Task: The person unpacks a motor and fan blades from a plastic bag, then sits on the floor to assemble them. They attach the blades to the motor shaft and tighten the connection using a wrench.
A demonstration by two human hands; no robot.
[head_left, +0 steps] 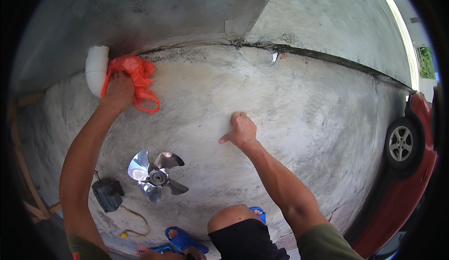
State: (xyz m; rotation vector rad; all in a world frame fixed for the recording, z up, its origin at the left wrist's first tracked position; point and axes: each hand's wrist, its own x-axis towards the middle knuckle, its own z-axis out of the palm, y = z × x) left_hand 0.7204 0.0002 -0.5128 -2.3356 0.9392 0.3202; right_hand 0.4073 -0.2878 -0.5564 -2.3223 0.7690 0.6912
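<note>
My left hand reaches into a crumpled red plastic bag; its curled fingers are partly covered by the thin plastic. My right hand is over the bare concrete, fingers curled in and thumb sticking out to the left, with nothing seen in it. Between my forearms lies a shiny metal fan blade with a dark round hub. Left of it rests a dark grey electric motor with a shaft at its top. A tan cable runs from the motor to a yellow connector.
A white pipe elbow stands against the wall beside the bag. Wooden bars edge the far left. A red car is parked at right. My feet in blue slippers are at the bottom. Small scraps lie by the wall.
</note>
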